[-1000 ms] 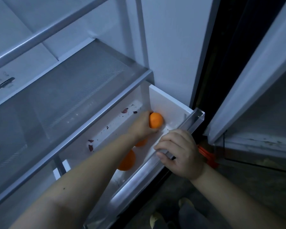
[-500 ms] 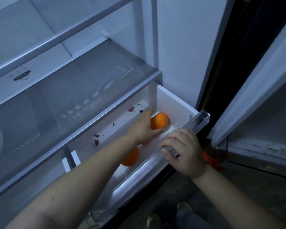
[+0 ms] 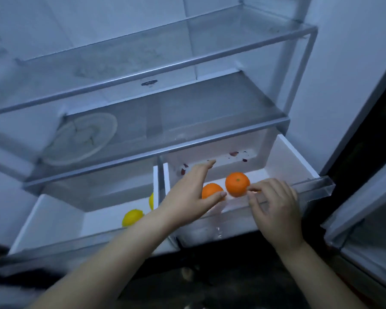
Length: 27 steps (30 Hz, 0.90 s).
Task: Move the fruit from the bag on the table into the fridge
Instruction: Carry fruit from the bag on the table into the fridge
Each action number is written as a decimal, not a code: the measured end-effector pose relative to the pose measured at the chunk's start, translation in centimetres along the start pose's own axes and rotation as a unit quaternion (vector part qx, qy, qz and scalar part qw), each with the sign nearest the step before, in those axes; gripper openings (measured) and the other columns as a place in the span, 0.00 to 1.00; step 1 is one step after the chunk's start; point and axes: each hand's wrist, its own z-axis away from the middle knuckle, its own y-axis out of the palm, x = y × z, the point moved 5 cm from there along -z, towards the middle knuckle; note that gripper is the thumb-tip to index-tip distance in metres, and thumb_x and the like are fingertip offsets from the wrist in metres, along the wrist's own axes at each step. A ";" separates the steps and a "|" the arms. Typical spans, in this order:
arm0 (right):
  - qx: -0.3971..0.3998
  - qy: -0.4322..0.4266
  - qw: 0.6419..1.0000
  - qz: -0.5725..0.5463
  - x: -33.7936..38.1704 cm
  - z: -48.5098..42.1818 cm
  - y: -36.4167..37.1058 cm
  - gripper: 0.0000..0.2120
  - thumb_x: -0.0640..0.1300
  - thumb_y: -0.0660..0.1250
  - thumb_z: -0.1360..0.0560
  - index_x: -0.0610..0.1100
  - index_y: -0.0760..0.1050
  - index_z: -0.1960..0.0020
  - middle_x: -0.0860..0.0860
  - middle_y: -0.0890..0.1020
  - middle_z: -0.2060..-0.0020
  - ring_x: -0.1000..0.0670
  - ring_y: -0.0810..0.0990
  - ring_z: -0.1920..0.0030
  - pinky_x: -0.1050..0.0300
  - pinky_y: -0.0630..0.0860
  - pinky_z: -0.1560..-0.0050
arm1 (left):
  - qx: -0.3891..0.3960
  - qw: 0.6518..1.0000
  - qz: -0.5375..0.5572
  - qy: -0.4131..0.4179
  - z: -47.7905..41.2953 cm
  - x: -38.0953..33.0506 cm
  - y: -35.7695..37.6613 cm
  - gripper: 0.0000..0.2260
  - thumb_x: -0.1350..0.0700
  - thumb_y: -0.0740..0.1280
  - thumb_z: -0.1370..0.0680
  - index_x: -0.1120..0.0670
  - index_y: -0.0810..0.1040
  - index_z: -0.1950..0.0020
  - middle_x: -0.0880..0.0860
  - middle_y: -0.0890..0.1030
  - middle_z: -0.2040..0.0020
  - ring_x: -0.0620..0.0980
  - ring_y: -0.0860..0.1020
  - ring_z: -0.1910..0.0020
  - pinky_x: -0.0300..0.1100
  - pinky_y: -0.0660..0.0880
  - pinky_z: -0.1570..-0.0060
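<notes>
Two oranges lie in the pulled-out right crisper drawer (image 3: 299,159) of the fridge, one (image 3: 237,184) to the right and one (image 3: 211,190) to its left. My left hand (image 3: 192,190) hovers over the drawer with fingers straight and holds nothing, its thumb tip beside the left orange. My right hand (image 3: 274,204) grips the drawer's clear front rim (image 3: 316,188), fingers curled over it. The left drawer (image 3: 47,219) holds two lemons, one (image 3: 132,217) in the open and one (image 3: 151,200) half hidden by the divider. The bag and the table are out of view.
Two glass shelves (image 3: 165,68) span the fridge above the drawers. A round plate (image 3: 83,139) shows on the lower shelf at left. Small red scraps (image 3: 233,153) lie at the back of the right drawer. The open fridge door (image 3: 366,197) stands at right.
My left hand has let go of the orange and drawn back above it, fingers straightened. The view has swung left, bringing the left drawer with lemons into sight. My right hand stays on the rim.
</notes>
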 end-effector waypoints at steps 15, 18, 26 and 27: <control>0.245 -0.192 0.936 -0.162 11.7 2.3 2.0 0.17 0.54 0.59 0.24 0.45 0.74 0.41 0.50 0.78 0.47 0.48 0.75 0.45 0.53 0.71 0.45 | -0.206 0.935 -0.176 -0.228 19.9 -1.1 -4.3 0.29 0.35 0.54 0.25 0.49 0.65 0.29 0.48 0.67 0.29 0.47 0.65 0.31 0.44 0.64 0.35; 0.279 -0.241 0.907 -0.203 17.4 4.0 1.8 0.19 0.55 0.59 0.24 0.45 0.74 0.40 0.50 0.77 0.45 0.47 0.75 0.43 0.54 0.70 0.43 | -0.231 0.905 -0.218 -0.283 26.2 -1.9 -6.1 0.29 0.35 0.54 0.25 0.49 0.65 0.29 0.48 0.66 0.29 0.47 0.64 0.31 0.43 0.62 0.34; 0.322 -0.381 0.830 -0.251 33.0 12.9 -1.0 0.23 0.58 0.57 0.25 0.45 0.72 0.37 0.49 0.76 0.42 0.48 0.74 0.43 0.59 0.67 0.45 | -0.297 0.819 -0.257 -0.418 45.0 -4.8 -9.0 0.31 0.35 0.53 0.26 0.52 0.69 0.31 0.51 0.70 0.31 0.51 0.68 0.32 0.47 0.64 0.34; 0.327 -0.395 0.819 -0.257 35.0 14.5 -1.4 0.24 0.59 0.56 0.25 0.45 0.72 0.36 0.49 0.76 0.41 0.48 0.74 0.42 0.58 0.68 0.44 | -0.306 0.806 -0.259 -0.435 47.8 -5.3 -9.0 0.30 0.35 0.53 0.26 0.52 0.69 0.31 0.51 0.70 0.31 0.50 0.68 0.32 0.46 0.63 0.34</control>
